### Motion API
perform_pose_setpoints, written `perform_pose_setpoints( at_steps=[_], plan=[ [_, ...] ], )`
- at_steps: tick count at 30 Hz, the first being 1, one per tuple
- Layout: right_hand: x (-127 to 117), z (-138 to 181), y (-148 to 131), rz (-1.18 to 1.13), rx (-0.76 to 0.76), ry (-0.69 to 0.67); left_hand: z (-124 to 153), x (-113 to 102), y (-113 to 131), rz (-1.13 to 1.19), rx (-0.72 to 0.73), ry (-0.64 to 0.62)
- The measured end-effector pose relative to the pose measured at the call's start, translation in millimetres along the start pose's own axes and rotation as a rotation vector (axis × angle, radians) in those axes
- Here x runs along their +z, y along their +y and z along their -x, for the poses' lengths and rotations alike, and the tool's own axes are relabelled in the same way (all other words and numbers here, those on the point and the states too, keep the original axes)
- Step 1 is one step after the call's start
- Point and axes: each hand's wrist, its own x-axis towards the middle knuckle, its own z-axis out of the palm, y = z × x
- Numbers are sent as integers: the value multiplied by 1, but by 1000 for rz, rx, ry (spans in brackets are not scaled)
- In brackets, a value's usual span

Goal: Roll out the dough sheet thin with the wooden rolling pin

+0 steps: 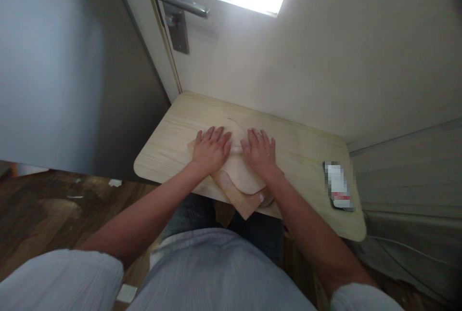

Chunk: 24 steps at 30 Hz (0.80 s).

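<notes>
Leaning over a pale, wood-grained surface [299, 152] with rounded corners, you are resting your left hand [212, 151] and right hand [259, 151] palms down, fingers extended and slightly parted. Neither is visibly closing around anything, though your palms are hiding what is underneath. Between your 2 hands, a slim, pale, straight rod [236, 149] is showing, lying across a thin, cream-coloured, rounded sheet [241, 174] that is looking smooth and soft, probably dough. Beneath it, a tan, square-cornered wooden board [236, 194] is sitting askew, 1 corner jutting past the near edge. For good work here, you are best keeping both palms level, matching pressure side to side and turning the sheet for even thickness; that overhanging corner is perhaps inviting a tip under heavy leaning. To the right, a dark-edged, rectangular phone [337, 186] is lying well apart.
</notes>
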Motion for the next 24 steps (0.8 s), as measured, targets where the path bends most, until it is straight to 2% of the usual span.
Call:
perform_pose_setpoints(
  at_steps=[8,18,24],
  plan=[
    [-6,30,-3,-29,8,-8,25,-2,5,55,38,0],
    [-7,99,-10,-69,-17,76,74,-20,11,93,150,-29],
    [-20,91,-11,-133,-48,36,69,-22,3,131,149,-52]
  ],
)
